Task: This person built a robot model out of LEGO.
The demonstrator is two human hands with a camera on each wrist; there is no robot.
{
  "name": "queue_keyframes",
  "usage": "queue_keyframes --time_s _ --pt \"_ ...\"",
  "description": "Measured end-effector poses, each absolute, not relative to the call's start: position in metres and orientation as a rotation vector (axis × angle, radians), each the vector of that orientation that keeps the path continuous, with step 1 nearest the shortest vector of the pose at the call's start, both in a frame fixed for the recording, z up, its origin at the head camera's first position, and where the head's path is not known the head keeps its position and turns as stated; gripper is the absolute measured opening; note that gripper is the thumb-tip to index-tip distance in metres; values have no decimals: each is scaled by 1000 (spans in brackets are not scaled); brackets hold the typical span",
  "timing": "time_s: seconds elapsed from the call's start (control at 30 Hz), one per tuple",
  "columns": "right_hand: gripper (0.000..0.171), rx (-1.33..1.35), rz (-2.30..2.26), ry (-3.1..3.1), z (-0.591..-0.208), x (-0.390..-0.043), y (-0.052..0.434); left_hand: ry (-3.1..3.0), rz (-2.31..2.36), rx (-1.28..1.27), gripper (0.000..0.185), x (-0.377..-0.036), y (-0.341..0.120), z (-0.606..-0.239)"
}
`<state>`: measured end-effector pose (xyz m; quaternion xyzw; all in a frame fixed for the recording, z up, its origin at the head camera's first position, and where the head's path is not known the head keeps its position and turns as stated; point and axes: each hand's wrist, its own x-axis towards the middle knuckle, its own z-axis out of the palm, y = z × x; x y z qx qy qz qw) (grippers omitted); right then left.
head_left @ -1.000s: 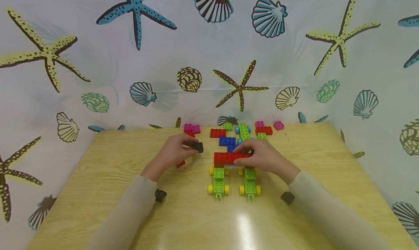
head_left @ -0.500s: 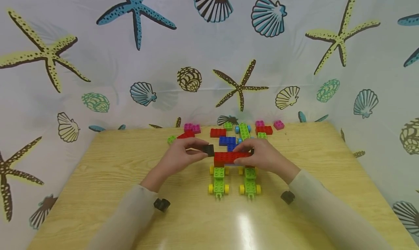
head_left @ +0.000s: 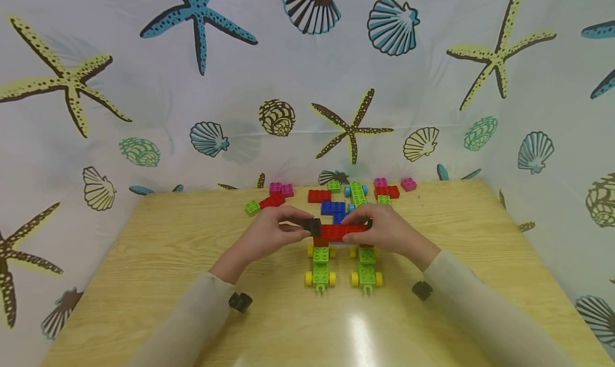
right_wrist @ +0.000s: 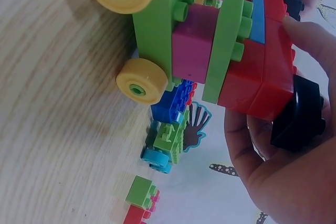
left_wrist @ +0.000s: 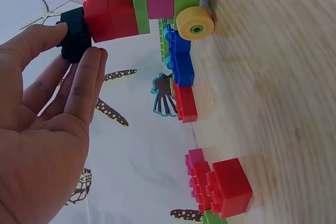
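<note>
STEP: fitting black piece onto left end of red brick atop green wheeled build | LEFT: left hand pinching black piece | RIGHT: right hand gripping red brick's right end, steadying | NEXT: likely needing square alignment, firm pressing.

- Red long brick, black piece at its nine o'clock end.
- Green chassis, yellow wheels.
- Pale wood-grain surface.
- Starfish-and-shell backdrop.
</note>
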<state>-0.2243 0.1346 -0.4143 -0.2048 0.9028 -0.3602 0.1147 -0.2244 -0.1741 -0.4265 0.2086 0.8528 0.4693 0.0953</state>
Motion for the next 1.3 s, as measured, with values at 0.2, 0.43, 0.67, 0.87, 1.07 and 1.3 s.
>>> queue_keyframes --time_s 0.2,0.43,0.67,0.87,1.07,1.3 --pt "31 -599 -1054 2641 -414 -224 135 2572 1306 691 33 -223 -172 -420" --pt "31 -605 -1062 2635 -415 -224 135 2591 1221 744 32 -222 -170 -410" --pt "31 -612 -1056 2634 -414 -226 135 2640 1099 775 33 -223 -168 -403" --pt "40 -608 -1057 2656 -415 -225 140 2661 1145 742 40 -220 -162 -416" --pt "47 -558 -1132 2644 -413 -225 154 2652 1207 667 49 -218 -152 -431" --pt "44 -487 -1126 2621 -418 -219 165 2645 1283 565 42 -214 -145 -435"
